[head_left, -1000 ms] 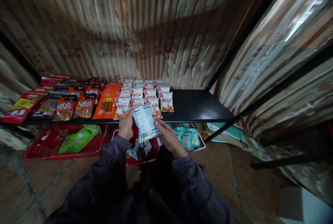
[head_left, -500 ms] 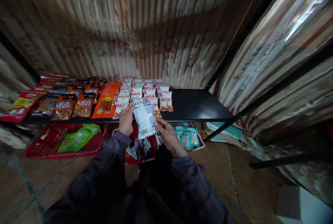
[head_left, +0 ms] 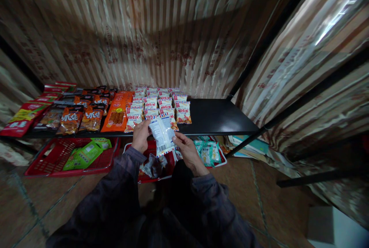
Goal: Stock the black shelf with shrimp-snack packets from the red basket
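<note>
Between my two hands is a white snack bag (head_left: 162, 135) with red-and-blue striped ends, its printed back and barcode facing me. My left hand (head_left: 141, 135) pinches its upper left edge. At its lower right side, my right hand (head_left: 188, 151) grips the bag between thumb and fingers. Just beyond, rows of matching white snack bags (head_left: 182, 112) stand on a black shelf (head_left: 220, 117), fronts facing outward. The held bag hides part of the front row. Under it, a red basket (head_left: 150, 180) contains several dark-looking packets (head_left: 154, 166).
Orange bags (head_left: 115, 113), dark-and-orange bags (head_left: 91, 117) and red bags (head_left: 24, 116) fill the shelf's left side. Below are a red basket (head_left: 52, 159) with green packets (head_left: 86, 153) and another with teal packets (head_left: 208, 152). A black post (head_left: 245, 146) slants at the right.
The held bag has shifted slightly right and down and tilted a little, with both hands still on it. The shelf goods stay as they were.
</note>
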Tool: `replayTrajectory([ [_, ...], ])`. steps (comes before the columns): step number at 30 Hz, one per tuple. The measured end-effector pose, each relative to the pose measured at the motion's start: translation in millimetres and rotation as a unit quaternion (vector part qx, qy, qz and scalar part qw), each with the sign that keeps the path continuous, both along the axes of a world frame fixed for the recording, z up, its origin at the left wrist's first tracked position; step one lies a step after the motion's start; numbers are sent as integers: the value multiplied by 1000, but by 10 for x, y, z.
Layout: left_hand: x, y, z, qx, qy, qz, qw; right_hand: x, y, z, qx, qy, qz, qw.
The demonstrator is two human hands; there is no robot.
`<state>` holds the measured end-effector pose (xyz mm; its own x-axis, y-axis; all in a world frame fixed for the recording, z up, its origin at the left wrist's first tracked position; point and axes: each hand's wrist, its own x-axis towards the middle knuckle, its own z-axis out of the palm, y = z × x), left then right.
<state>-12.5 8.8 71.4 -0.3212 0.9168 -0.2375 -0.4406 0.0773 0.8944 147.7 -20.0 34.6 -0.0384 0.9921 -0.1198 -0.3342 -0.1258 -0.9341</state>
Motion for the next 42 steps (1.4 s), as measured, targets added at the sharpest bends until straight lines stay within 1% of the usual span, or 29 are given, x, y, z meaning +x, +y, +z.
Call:
replayTrajectory([
  [3,24,-11,-15,4,-11,2,1000,29,13,-76,31,-43,0,999],
  [5,40,-20,-16,12,-11,4,1000,39,16,-119,74,-106,-25,991],
  [6,48,-24,-14,17,-7,7,1000,41,13,-132,104,-153,-46,982],
  [7,57,-26,-11,22,-1,11,1000,41,8,-137,139,-207,-69,966],
  [9,79,-28,-6,26,11,18,999,37,-11,-127,214,-319,-110,917],
  [11,105,-29,-3,24,17,23,999,31,-34,-104,278,-401,-129,863],
  [12,119,-30,-3,24,17,24,999,27,-44,-95,303,-426,-133,842],
  [13,132,-31,-2,26,17,25,999,24,-52,-90,321,-444,-131,826],
  [15,155,-35,1,30,18,23,999,21,-64,-96,338,-461,-120,811],
  [19,186,-53,32,18,26,25,999,9,-91,-128,338,-469,-88,811],
  [22,204,-78,80,3,27,26,999,-13,-130,-113,333,-475,-57,812],
  [27,229,-129,171,-8,27,7,1000,-52,-182,-70,314,-485,-19,816],
  [30,234,-151,202,0,33,-19,999,-68,-191,-78,298,-481,-8,824],
  [33,234,-157,203,7,44,-40,998,-74,-195,-103,284,-471,-6,835],
  [39,240,-140,177,4,57,-34,998,-66,-199,-167,289,-459,21,840],
  [42,253,-147,187,11,65,-45,997,-73,-195,-181,292,-446,16,846],
])
